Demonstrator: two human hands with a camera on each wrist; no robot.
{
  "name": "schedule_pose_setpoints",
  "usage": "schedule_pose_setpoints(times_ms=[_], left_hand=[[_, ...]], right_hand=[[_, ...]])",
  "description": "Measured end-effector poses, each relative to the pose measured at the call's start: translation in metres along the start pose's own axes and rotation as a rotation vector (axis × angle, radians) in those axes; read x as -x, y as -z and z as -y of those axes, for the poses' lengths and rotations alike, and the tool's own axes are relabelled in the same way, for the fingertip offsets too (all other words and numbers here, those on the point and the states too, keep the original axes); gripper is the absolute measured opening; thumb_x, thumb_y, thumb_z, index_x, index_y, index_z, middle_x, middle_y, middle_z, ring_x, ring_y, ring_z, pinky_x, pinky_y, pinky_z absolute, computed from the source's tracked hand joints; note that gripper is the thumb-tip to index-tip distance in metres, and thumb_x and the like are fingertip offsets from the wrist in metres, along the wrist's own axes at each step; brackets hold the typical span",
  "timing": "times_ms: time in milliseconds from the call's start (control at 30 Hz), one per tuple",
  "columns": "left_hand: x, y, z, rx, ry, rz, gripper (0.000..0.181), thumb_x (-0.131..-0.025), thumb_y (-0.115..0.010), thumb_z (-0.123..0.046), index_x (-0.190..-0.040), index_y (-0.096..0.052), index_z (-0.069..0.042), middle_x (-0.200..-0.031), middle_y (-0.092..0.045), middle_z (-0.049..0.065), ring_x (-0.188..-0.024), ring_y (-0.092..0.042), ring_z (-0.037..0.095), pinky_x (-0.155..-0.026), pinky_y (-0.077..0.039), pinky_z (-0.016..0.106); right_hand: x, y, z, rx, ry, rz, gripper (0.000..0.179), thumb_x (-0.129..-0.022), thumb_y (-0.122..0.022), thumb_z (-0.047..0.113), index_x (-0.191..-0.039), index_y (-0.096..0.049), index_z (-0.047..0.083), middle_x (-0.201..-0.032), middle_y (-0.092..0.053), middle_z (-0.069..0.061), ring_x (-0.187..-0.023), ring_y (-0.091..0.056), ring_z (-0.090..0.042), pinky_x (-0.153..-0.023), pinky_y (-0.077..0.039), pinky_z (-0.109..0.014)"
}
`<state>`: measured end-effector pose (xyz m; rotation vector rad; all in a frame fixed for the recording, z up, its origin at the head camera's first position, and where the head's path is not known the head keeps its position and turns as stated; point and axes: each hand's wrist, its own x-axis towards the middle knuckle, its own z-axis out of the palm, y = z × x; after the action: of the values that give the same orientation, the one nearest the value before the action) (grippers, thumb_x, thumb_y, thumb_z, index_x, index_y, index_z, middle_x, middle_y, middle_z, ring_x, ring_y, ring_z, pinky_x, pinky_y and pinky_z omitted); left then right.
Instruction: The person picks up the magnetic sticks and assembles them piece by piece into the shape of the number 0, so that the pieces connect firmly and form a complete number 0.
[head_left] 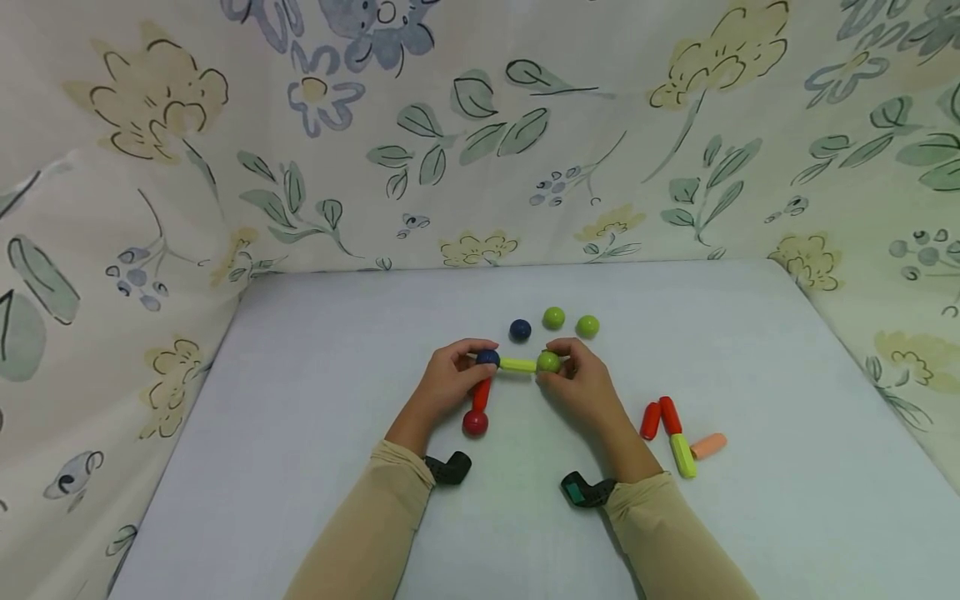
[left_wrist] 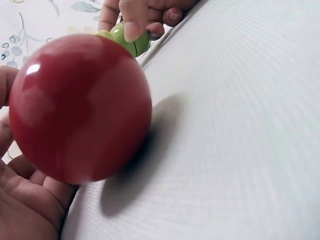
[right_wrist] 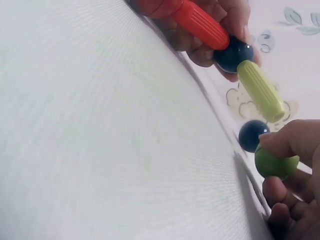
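My left hand (head_left: 448, 379) pinches a dark blue ball (head_left: 487, 358) between thumb and fingers. A red ribbed rod (right_wrist: 202, 25) joins that ball to a red ball (head_left: 475, 423) on the near side. From the blue ball's other side a yellow ribbed rod (head_left: 517, 365) points right, toward my right hand (head_left: 583, 385). That hand pinches a green ball (right_wrist: 275, 162) at the rod's free end. In the right wrist view a small gap separates the rod's tip from the green ball. The red ball (left_wrist: 80, 107) fills much of the left wrist view.
Beyond the hands lie a loose blue ball (head_left: 520, 330) and two green balls, one at left (head_left: 554, 317) and one at right (head_left: 588, 326). Right of the right forearm are red rods (head_left: 670, 415), a yellow rod (head_left: 683, 456) and an orange rod (head_left: 708, 446). Floral cloth (head_left: 450, 208) borders the white table (head_left: 300, 350).
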<state>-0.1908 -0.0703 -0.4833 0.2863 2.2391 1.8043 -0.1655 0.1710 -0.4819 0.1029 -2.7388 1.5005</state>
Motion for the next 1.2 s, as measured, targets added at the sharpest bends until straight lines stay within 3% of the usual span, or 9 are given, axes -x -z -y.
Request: schedule_pose_setpoints(times_ms=[100, 400, 967, 1200], left_hand=[[-0.0003, -0.0003, 0.0002, 0.003, 0.009, -0.007, 0.034, -0.090, -0.072, -0.020, -0.123, -0.068, -0.017, -0.104, -0.064, 0.005, -0.083, -0.055, 0.022, -0.066, -0.048, 0.026], [-0.0004, -0.0013, 0.0007, 0.034, 0.032, -0.014, 0.033, -0.091, -0.071, -0.019, -0.124, -0.068, -0.017, -0.098, -0.063, 0.007, -0.078, -0.055, 0.021, -0.062, -0.049, 0.027], [0.0014, -0.0013, -0.0015, 0.039, 0.026, -0.023, 0.033, -0.091, -0.070, -0.017, -0.124, -0.067, -0.015, -0.104, -0.063, 0.006, -0.078, -0.055, 0.020, -0.062, -0.048, 0.024], [-0.0004, -0.0011, -0.0005, 0.026, 0.030, -0.031, 0.031, -0.091, -0.070, -0.019, -0.123, -0.068, -0.017, -0.108, -0.063, 0.004, -0.084, -0.055, 0.022, -0.067, -0.048, 0.026]], right_hand=[[0.0002, 0.0007, 0.0000, -0.020, 0.002, 0.009, 0.037, -0.086, -0.074, 0.015, -0.120, -0.059, 0.014, -0.109, -0.062, -0.006, -0.086, -0.052, -0.020, -0.071, -0.045, -0.024], [-0.0006, 0.0024, -0.0032, -0.043, -0.034, 0.022, 0.038, -0.085, -0.075, 0.021, -0.122, -0.065, 0.017, -0.097, -0.060, -0.006, -0.089, -0.051, -0.020, -0.073, -0.045, -0.025], [-0.0012, 0.0073, -0.0062, -0.080, -0.033, 0.077, 0.037, -0.086, -0.075, 0.021, -0.123, -0.069, 0.022, -0.103, -0.064, -0.004, -0.093, -0.055, -0.023, -0.075, -0.049, -0.026], [-0.0025, 0.0096, -0.0089, -0.095, 0.054, 0.119, 0.035, -0.086, -0.075, 0.014, -0.121, -0.071, 0.020, -0.104, -0.066, -0.003, -0.091, -0.054, -0.024, -0.075, -0.049, -0.024]])
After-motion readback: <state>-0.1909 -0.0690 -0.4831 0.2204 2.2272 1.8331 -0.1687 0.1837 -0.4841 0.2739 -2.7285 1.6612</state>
